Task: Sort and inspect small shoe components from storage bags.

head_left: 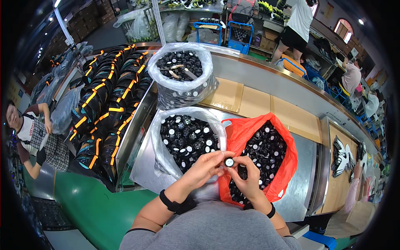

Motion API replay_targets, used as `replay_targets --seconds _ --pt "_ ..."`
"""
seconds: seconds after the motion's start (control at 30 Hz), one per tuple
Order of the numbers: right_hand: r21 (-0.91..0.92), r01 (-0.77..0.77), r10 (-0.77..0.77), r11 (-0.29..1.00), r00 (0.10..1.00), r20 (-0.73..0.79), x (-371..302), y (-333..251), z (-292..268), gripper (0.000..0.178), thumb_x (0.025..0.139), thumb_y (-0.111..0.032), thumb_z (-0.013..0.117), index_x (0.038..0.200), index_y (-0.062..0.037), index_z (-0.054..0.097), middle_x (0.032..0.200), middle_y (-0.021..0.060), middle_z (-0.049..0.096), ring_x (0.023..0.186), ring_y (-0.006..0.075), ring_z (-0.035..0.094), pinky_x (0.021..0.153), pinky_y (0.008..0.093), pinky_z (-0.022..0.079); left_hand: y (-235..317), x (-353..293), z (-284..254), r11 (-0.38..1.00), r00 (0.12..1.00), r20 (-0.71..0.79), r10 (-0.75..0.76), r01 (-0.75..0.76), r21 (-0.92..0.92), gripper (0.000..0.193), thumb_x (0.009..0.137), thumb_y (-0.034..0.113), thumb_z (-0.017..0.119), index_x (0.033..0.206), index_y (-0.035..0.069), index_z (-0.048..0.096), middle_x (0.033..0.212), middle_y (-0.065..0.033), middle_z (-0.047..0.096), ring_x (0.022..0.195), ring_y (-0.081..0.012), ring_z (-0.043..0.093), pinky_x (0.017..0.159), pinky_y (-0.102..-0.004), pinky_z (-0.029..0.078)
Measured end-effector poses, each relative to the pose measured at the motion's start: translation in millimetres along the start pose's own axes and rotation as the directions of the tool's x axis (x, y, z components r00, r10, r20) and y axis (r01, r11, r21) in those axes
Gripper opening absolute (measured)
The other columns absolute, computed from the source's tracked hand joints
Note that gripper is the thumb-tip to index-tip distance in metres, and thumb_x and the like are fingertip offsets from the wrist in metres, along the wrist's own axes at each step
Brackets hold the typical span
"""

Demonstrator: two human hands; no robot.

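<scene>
Between the thumb and fingers of my right hand (pixel 248 178) is a small round black piece with a white disc face (pixel 228 162). My left hand (pixel 204 170) is closed in a pinch right beside it; what its fingertips hold, if anything, is hidden. Both hands are above the near rims of two open bags. Under the left one stands a clear plastic bag (pixel 155 143) full of similar black pieces, many showing white discs. A red plastic bag (pixel 290 164), also filled with such pieces, lies open below my right hand.
Behind these, another clear bag (pixel 183 86) holds black pieces with a few tools on top. Flattened cardboard (pixel 291 118) lines the metal bench. Stacked black items with orange trim (pixel 93 98) fill the left side. People work at left, right and across the bench.
</scene>
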State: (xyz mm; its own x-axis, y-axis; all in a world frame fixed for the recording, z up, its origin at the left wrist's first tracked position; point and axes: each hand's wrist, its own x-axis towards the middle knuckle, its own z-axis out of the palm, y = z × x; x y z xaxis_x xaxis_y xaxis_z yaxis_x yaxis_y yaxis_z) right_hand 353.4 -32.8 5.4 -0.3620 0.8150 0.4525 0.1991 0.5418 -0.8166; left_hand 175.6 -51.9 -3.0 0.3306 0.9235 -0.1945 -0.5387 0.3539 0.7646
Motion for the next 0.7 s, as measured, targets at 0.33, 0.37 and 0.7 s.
replay_targets --seconds 0.33,0.37,0.7 --pt "0.01 0.012 -0.011 1.0 0.996 -0.084 -3.4 -2.3 4.9 0.027 0.074 0.006 0.072 0.097 -0.0005 0.059 0.082 0.0086 0.059 0.068 0.016 0.058 0.061 0.0255 0.047 -21.8 -2.7 6.9 0.952 0.998 0.005 0.066 -0.061 -0.301 0.032 0.099 0.02 0.05 0.123 -0.001 0.054 0.111 -0.0111 0.061 0.105 -0.0208 0.059 0.095 -0.0338 0.047" --pt "0.01 0.013 -0.012 1.0 0.997 -0.083 -3.5 -2.4 5.1 0.027 0.074 0.006 0.072 0.097 -0.0005 0.059 0.082 0.0086 0.059 0.068 0.016 0.058 0.061 0.0255 0.047 -23.7 -3.1 7.0 0.951 0.998 0.005 0.067 -0.063 -0.301 0.032 0.099 0.02 0.05 0.123 -0.001 0.054 0.111 -0.0111 0.061 0.105 -0.0208 0.059 0.095 -0.0338 0.047" --pt "0.039 -0.006 0.009 0.999 0.996 -0.085 -4.0 2.4 9.9 0.025 0.075 0.006 0.072 0.095 0.0008 0.059 0.082 0.0095 0.059 0.07 0.016 0.059 0.062 0.0258 0.048 -21.9 -11.3 14.1 0.956 0.985 -0.146 0.09 -0.127 -0.263 0.028 0.097 0.013 0.052 0.12 -0.001 0.057 0.109 -0.0114 0.064 0.103 -0.0219 0.062 0.094 -0.0348 0.048"
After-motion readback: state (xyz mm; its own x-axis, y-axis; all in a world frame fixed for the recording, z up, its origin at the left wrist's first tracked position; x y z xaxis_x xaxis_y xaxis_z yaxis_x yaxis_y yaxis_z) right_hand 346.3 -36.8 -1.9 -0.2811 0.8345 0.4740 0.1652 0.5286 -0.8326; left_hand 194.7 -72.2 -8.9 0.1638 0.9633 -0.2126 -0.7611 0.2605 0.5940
